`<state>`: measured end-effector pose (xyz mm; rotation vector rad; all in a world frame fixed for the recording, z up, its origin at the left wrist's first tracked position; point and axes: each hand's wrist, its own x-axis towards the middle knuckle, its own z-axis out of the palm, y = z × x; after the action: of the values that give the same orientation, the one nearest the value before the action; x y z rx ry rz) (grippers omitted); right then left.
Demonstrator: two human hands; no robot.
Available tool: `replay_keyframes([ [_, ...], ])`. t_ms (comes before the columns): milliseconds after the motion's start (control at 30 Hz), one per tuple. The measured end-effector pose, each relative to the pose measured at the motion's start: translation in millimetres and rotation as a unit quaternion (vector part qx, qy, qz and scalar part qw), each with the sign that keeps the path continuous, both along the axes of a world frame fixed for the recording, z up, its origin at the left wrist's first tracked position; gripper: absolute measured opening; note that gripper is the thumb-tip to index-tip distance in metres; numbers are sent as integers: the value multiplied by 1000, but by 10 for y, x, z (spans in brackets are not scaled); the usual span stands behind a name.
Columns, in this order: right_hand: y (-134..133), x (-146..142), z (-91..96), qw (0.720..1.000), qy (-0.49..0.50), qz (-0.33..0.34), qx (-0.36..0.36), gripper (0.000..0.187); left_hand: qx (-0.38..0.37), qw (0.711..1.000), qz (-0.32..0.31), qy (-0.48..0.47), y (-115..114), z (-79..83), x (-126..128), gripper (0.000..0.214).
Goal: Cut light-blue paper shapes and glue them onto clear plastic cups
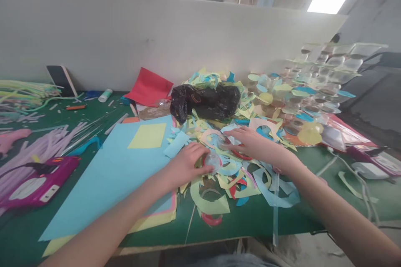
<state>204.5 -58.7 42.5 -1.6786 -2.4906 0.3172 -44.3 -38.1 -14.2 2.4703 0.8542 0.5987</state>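
My left hand [194,160] is closed round a small clear plastic dome-like piece [213,162] with some red at its edge. Over the paper scraps, my right hand [246,144] has its fingers stretched and apart. Its fingertips are close to another clear round plastic piece [222,142]; whether they touch it I cannot tell. Something red shows beneath that palm. Cut paper scraps [209,203] with round holes lie under and around both hands. Close to the table's front edge is a red, shiny round piece [211,219].
Blue paper sheets [115,171] are stacked at left, with a yellow sheet [147,135] on top. A black plastic bag [206,100] lies behind my hands. Stacked clear cups [332,64] rise at right. Purple power strips [44,183] and cables lie at the sides.
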Motion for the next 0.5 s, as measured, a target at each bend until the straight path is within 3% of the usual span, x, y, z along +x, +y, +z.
replay_keyframes([
  [367,-58,21,-111,999,38,9,27,42,-3,1000,0,6,0,-3,3,39],
  [500,-101,8,-69,999,37,-22,14,51,-2,1000,-2,13,-9,16,6,38],
])
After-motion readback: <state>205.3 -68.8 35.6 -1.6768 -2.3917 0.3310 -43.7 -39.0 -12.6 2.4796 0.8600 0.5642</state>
